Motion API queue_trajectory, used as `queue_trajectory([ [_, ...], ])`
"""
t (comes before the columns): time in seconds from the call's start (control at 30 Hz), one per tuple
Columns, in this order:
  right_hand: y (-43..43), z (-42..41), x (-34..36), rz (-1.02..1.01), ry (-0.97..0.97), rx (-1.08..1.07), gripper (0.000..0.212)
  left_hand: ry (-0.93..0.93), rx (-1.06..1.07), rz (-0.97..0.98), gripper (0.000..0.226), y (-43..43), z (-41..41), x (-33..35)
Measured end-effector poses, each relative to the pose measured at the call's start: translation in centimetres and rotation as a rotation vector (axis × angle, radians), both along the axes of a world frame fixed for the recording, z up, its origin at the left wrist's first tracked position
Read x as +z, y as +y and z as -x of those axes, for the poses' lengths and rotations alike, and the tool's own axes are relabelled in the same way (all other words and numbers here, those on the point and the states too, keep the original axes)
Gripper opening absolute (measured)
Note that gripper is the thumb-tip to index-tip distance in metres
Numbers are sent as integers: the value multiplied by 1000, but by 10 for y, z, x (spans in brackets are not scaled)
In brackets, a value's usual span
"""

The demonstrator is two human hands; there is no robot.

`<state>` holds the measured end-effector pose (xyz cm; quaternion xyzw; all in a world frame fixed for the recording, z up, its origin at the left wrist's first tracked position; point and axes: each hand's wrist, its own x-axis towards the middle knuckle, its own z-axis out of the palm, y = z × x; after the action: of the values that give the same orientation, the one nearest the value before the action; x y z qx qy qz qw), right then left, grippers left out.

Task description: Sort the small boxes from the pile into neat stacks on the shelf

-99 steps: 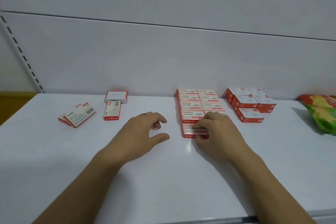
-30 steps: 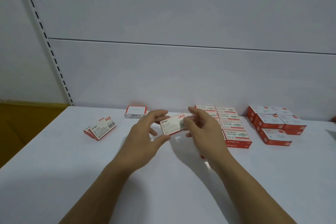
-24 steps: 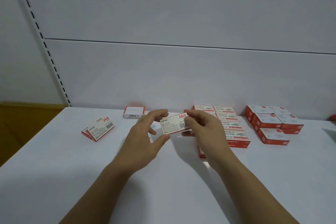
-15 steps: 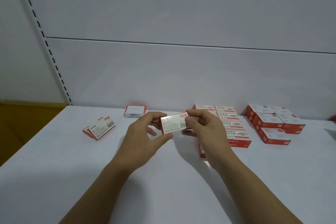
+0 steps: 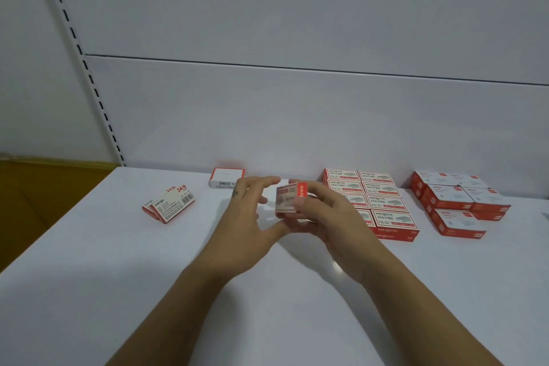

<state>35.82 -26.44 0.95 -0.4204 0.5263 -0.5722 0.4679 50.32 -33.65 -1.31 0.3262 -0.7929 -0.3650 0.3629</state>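
Holding the small box (image 5: pixel 287 198) on edge above the shelf (image 5: pixel 89 276), pinched in your right hand (image 5: pixel 329 217) with your left hand (image 5: pixel 246 217) spread loosely beside it, you seem to be orienting it to match the neat stack (image 5: pixel 383 205) just beyond.

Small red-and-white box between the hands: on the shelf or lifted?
Lifted: the right hand grips the small red-and-white cardboard box clear of the white shelf.

Shelf (image 5: pixel 89 291) front open full width. Obstacles toward the back: loose pair (image 5: pixel 169 206) left, lone box (image 5: pixel 227 178) at the wall, box grid (image 5: pixel 383 202), right stack (image 5: pixel 454 205); narrow lane between the last two.
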Motion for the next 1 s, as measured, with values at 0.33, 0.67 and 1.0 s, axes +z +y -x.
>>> queue_trajectory([
  [0.33,-4,4,2,-61,-68,-167,30,144,17,-191,49,-1,0,5],
  [0.67,2,1,2,-43,126,92,61,341,-96,-332,6,0,-3,13],
  [1.0,-1,-8,2,-55,64,-155,25,163,-13,-233,49,-2,2,3],
])
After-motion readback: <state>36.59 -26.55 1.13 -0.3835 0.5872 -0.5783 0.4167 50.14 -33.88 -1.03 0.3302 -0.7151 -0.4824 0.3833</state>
